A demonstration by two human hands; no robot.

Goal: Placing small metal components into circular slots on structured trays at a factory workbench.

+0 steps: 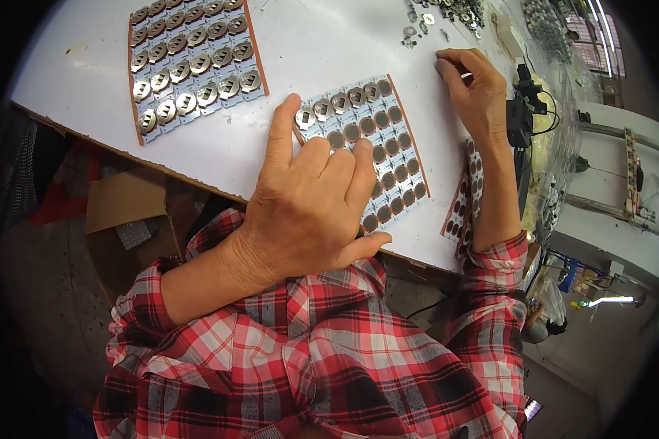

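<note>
A pale blue panel of small circuit boards with brown edge strips lies on the white table. Its far row carries shiny round metal clips; the other rows show dark round pads. My left hand rests over the panel's left side, index finger stretched along its far left corner, thumb out, the other fingers bent onto it. To the right of the panel, my right hand is raised with thumb and index fingertip pinched together. Whatever may be between them is too small to make out.
A second panel, full of metal clips, lies at the far left. Loose metal clips are heaped at the far right. More panels sit beside my right forearm. Below the table edge stands an open cardboard box.
</note>
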